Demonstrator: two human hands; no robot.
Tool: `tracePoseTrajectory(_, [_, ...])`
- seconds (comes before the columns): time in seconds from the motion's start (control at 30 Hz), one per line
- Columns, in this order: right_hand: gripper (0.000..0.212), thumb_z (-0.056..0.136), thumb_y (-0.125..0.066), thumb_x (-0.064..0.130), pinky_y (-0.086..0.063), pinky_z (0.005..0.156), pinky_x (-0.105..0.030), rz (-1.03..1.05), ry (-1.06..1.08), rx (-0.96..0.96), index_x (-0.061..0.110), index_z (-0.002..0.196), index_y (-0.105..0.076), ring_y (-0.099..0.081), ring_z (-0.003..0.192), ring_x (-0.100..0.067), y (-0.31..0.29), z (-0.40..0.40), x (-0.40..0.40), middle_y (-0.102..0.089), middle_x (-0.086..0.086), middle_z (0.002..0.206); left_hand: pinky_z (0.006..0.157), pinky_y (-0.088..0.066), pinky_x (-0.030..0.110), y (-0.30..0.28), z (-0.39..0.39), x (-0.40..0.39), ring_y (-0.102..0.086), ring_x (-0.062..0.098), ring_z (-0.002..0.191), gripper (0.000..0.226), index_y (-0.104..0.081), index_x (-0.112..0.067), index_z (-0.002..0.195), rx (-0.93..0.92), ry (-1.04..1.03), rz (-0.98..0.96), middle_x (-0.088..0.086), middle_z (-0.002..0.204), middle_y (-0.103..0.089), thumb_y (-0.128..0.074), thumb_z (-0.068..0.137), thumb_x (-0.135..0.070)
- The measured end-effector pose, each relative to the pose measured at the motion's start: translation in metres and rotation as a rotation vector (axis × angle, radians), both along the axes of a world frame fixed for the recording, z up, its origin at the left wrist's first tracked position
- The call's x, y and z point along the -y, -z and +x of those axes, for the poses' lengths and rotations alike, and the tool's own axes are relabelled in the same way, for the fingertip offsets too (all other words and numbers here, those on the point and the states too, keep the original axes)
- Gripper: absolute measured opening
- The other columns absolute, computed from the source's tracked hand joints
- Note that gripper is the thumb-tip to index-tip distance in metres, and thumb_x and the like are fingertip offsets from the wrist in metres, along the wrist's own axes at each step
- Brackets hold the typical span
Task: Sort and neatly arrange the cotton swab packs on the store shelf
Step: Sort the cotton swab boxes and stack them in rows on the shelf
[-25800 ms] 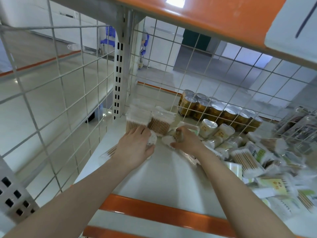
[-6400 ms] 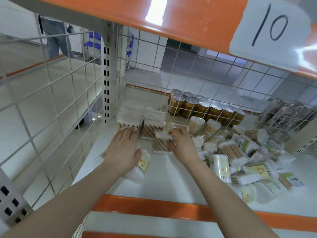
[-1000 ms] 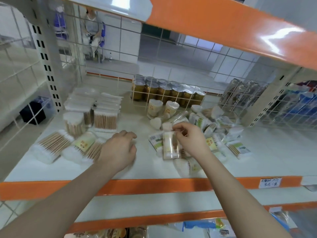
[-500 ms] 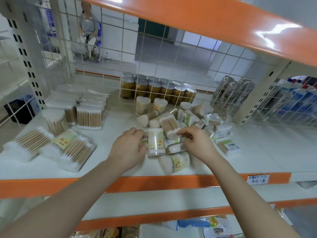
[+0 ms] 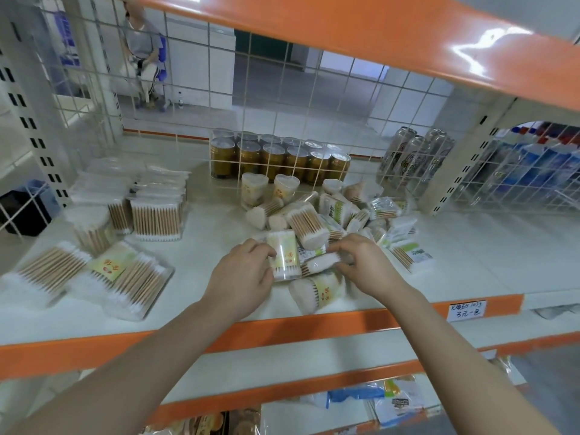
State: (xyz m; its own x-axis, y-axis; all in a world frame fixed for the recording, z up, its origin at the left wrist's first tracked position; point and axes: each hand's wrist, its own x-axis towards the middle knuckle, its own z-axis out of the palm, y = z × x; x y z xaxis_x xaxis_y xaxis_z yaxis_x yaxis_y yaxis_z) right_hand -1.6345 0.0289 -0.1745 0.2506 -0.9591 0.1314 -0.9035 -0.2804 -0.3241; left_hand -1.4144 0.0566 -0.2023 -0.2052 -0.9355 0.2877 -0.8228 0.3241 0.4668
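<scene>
Left hand [image 5: 243,277] gripped a round swab tub [image 5: 282,255], right hand [image 5: 364,265] pinched a lying pack [image 5: 318,266]; best lifted clear without toppling the pile [image 5: 339,215].

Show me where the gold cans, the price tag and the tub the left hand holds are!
gold cans [image 5: 276,160], head view, front of the row.
price tag [image 5: 466,311], head view, middle of the paper.
tub [image 5: 283,255], head view, its label.

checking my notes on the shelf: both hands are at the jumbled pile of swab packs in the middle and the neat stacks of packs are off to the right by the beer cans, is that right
Not quite. The neat stacks are off to the left, by the perforated upright, not the right. The head view shows it. The rest holds: the left hand and right hand are both at the jumbled pile in the middle.
</scene>
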Motion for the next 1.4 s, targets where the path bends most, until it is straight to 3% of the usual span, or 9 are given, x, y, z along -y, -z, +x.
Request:
tracePoseTrajectory(0.27, [0.036,0.08,-0.064,0.0,-0.035,0.087,-0.021,-0.001,-0.035,-0.065,0.008,0.115,-0.063,-0.052,0.107,-0.024,-0.004,0.008,0.006,-0.06,-0.01,0.113,0.089,-0.041,0.028,0.0,0.006,-0.004,-0.05,0.019,0.11,0.032,-0.055,-0.018,0.122,0.008,0.008,0.008,0.0,0.121,-0.051,-0.048,0.091,-0.021])
tracePoseTrajectory(0.43, [0.033,0.083,-0.058,-0.004,-0.03,0.083,-0.015,-0.017,-0.019,-0.068,0.008,0.114,-0.062,-0.048,0.109,-0.023,-0.008,0.005,0.002,-0.056,-0.01,0.114,0.089,-0.041,0.027,0.0,0.006,-0.005,-0.05,0.018,0.11,0.032,-0.055,-0.02,0.122,0.025,0.014,0.01,-0.001,0.122,-0.051,-0.047,0.091,-0.021])
tracePoseTrajectory(0.73, [0.03,0.087,-0.053,-0.001,-0.035,0.088,-0.023,-0.103,-0.026,-0.047,0.007,0.115,-0.059,-0.047,0.107,-0.022,-0.034,0.006,-0.012,-0.054,-0.01,0.112,0.089,-0.039,0.027,-0.003,0.0,-0.001,-0.048,0.017,0.111,0.033,-0.054,-0.022,0.122,0.027,-0.011,0.03,-0.002,0.121,-0.05,-0.047,0.09,-0.022])
tracePoseTrajectory(0.9, [0.028,0.087,-0.052,-0.001,-0.028,0.082,-0.016,-0.179,-0.034,-0.018,0.003,0.114,-0.058,-0.046,0.105,-0.023,-0.046,0.013,-0.015,-0.054,-0.011,0.111,0.09,-0.036,0.026,-0.004,-0.002,-0.003,-0.046,0.018,0.113,0.035,-0.053,-0.021,0.124,0.005,-0.022,-0.003,-0.001,0.123,-0.049,-0.048,0.09,-0.022])
tracePoseTrajectory(1.0, [0.027,0.088,-0.053,0.0,-0.029,0.083,-0.019,-0.202,-0.023,0.007,0.003,0.114,-0.058,-0.047,0.103,-0.023,-0.049,0.015,-0.016,-0.053,-0.009,0.107,0.092,-0.036,0.025,-0.004,-0.001,-0.004,-0.043,0.018,0.116,0.038,-0.051,-0.021,0.126,0.006,-0.023,0.01,-0.002,0.126,-0.047,-0.05,0.089,-0.022])
tracePoseTrajectory(1.27, [0.026,0.091,-0.052,0.007,-0.028,0.065,-0.011,-0.209,-0.002,0.153,0.007,0.117,-0.057,-0.041,0.087,-0.009,-0.056,0.029,-0.023,-0.044,0.004,0.1,0.093,-0.033,0.027,-0.004,0.007,-0.009,-0.046,0.02,0.115,0.04,-0.051,-0.019,0.126,-0.03,-0.064,-0.007,0.0,0.123,-0.051,-0.055,0.088,-0.033])
tracePoseTrajectory(1.4, [0.027,0.092,-0.051,0.009,-0.031,0.07,-0.012,-0.18,0.0,0.252,0.008,0.119,-0.057,-0.045,0.09,-0.008,-0.052,0.044,-0.022,-0.049,0.003,0.102,0.089,-0.037,0.029,-0.005,0.011,-0.009,-0.048,0.022,0.106,0.038,-0.063,-0.017,0.114,-0.069,-0.114,0.018,0.003,0.113,-0.055,-0.056,0.087,-0.043])
